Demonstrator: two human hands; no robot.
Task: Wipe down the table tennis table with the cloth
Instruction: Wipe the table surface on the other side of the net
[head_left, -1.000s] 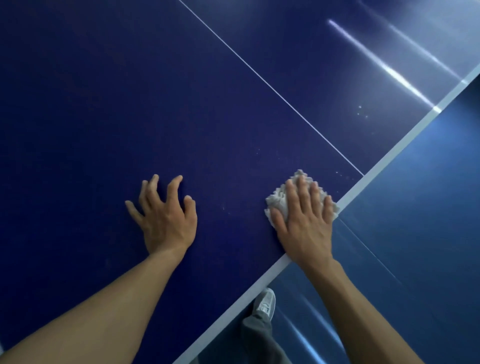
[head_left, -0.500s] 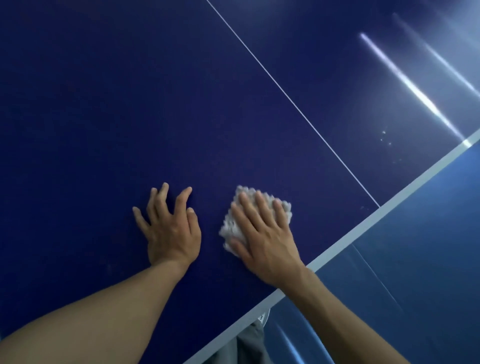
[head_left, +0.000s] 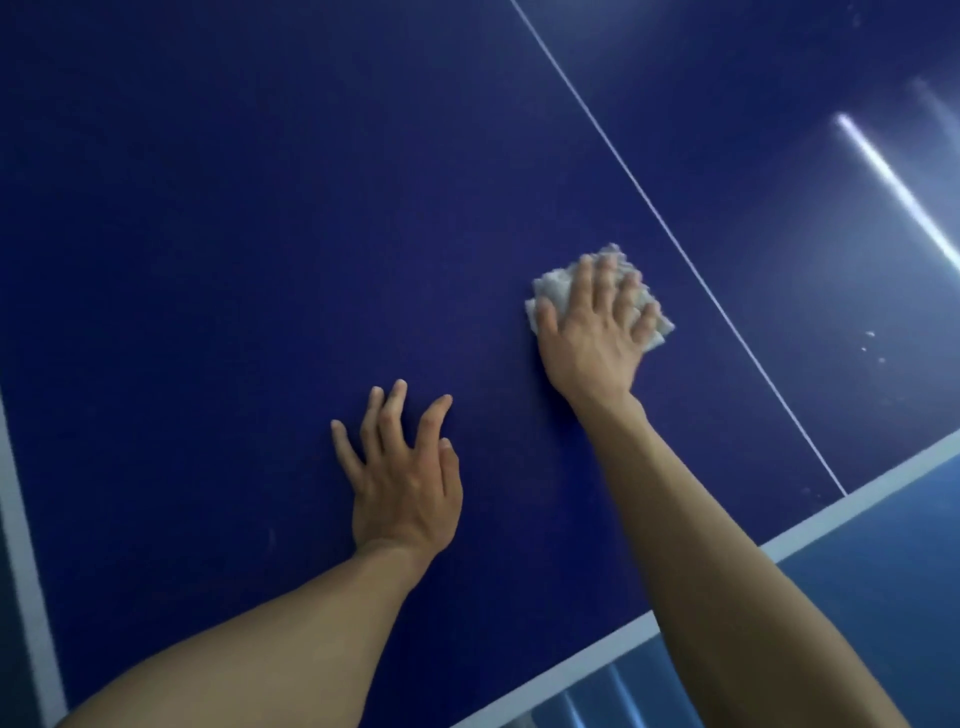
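Observation:
The dark blue table tennis table (head_left: 218, 218) fills most of the view. A small white nubby cloth (head_left: 556, 291) lies flat on it, right of centre. My right hand (head_left: 597, 332) presses on the cloth with straight, spread fingers and covers most of it. My left hand (head_left: 405, 478) rests flat on the bare table surface, nearer to me and to the left of the cloth, fingers spread. A thin white centre line (head_left: 670, 234) runs diagonally just right of the cloth.
The table's white edge band (head_left: 831, 514) runs diagonally across the lower right, with blue floor (head_left: 893, 597) beyond it. Another white edge band (head_left: 26, 571) shows at the far left. Small white specks (head_left: 872, 348) lie on the table right of the centre line.
My right hand has slid the cloth away from me, from beside my left hand up toward the centre line. My left hand stays planted on the table. The view has shifted.

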